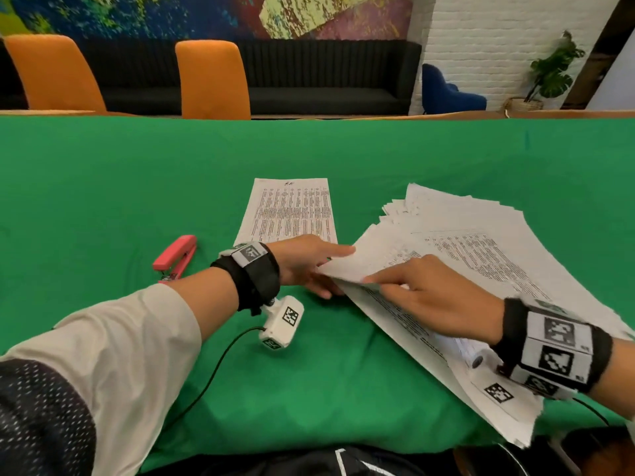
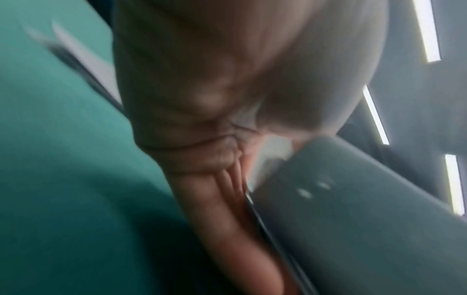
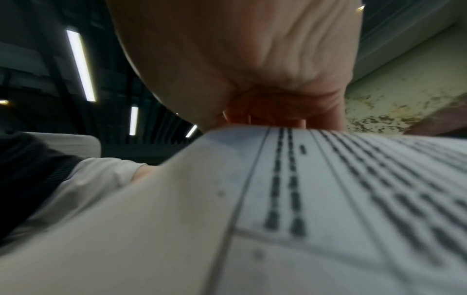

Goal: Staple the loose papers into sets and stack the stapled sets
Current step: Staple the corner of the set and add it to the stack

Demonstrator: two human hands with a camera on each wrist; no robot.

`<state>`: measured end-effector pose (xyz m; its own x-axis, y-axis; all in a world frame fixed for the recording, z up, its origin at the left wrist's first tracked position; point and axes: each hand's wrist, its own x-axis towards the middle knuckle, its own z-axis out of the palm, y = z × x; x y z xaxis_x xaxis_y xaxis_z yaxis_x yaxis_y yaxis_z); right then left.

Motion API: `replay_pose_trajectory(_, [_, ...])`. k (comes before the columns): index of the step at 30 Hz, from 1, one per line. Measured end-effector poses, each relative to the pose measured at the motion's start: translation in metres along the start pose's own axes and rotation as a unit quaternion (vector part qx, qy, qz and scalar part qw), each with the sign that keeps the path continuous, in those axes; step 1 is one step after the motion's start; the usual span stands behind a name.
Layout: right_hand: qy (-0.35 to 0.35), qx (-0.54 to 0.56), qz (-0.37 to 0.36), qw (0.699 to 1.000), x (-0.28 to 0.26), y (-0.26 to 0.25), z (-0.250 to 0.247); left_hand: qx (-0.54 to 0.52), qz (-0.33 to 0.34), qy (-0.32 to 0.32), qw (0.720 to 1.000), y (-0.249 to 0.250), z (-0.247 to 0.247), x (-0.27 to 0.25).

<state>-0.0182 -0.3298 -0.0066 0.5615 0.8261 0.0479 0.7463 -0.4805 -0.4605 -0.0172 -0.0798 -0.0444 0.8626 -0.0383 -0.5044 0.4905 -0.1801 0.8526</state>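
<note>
A fanned pile of loose printed papers (image 1: 481, 249) covers the right of the green table (image 1: 103, 183). My left hand (image 1: 335, 269) pinches the left corner of the top sheets, index finger above and thumb below. In the blurred left wrist view the left hand (image 2: 227, 189) lies against the sheets' dark underside (image 2: 353, 219). My right hand (image 1: 388, 283) curls over the near edge of the same sheets, its thumb hidden. The right wrist view has the right hand (image 3: 265, 111) on the raised printed page (image 3: 328, 199). One stapled set (image 1: 292, 211) lies flat mid-table. The pink stapler (image 1: 175, 257) lies left of my left wrist.
Two orange chairs (image 1: 213, 80) stand behind the table's far edge, with a dark sofa (image 1: 326, 77) beyond. A black cable (image 1: 213, 365) runs from the left wrist camera toward my body. The pile overhangs the table's near right edge.
</note>
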Motion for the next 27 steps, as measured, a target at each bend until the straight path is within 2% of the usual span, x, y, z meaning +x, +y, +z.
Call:
replay_pose_trajectory(3, [-0.086, -0.005, -0.017, 0.996, -0.01, -0.008, 0.007, 0.029, 0.042, 0.052, 0.997, 0.003, 0.008, -0.001])
replay_pose_trajectory(5, [-0.076, 0.019, -0.006, 0.997, -0.012, -0.002, 0.007, 0.107, 0.091, 0.079, 0.987, 0.01, 0.003, -0.011])
replay_pose_trajectory(8, [0.049, 0.06, 0.034, 0.996, -0.006, 0.012, -0.003, 0.165, 0.15, 0.097, 0.97, 0.017, -0.01, -0.039])
replay_pose_trajectory(10, [0.155, 0.084, 0.073, 0.982, 0.004, 0.028, -0.014, 0.163, 0.167, 0.11, 0.966, 0.016, -0.022, -0.057])
replay_pose_trajectory(12, [0.202, 0.124, 0.117, 0.964, 0.017, 0.049, -0.025, 0.135, 0.174, 0.117, 0.968, 0.012, -0.032, -0.072])
replay_pose_trajectory(13, [0.18, 0.169, 0.143, 0.959, 0.023, 0.06, -0.03, 0.116, 0.174, 0.121, 0.97, 0.009, -0.036, -0.078])
replay_pose_trajectory(15, [0.067, 0.274, 0.182, 0.942, 0.034, 0.074, -0.036, 0.073, 0.157, 0.117, 0.978, 0.0, -0.044, -0.086])
replay_pose_trajectory(17, [-0.031, 0.309, 0.193, 0.931, 0.042, 0.077, -0.039, 0.03, 0.133, 0.09, 0.987, -0.01, -0.049, -0.089])
replay_pose_trajectory(19, [-0.07, 0.273, 0.168, 0.945, 0.053, 0.074, -0.04, 0.008, 0.12, 0.069, 0.99, -0.018, -0.054, -0.089])
replay_pose_trajectory(22, [-0.088, 0.205, 0.125, 0.967, 0.077, 0.064, -0.044, 0.005, 0.103, 0.076, 0.992, -0.024, -0.057, -0.087])
replay_pose_trajectory(27, [-0.167, 0.127, 0.112, 0.971, 0.116, 0.053, -0.048, 0.02, 0.05, 0.079, 0.995, -0.031, -0.061, -0.084])
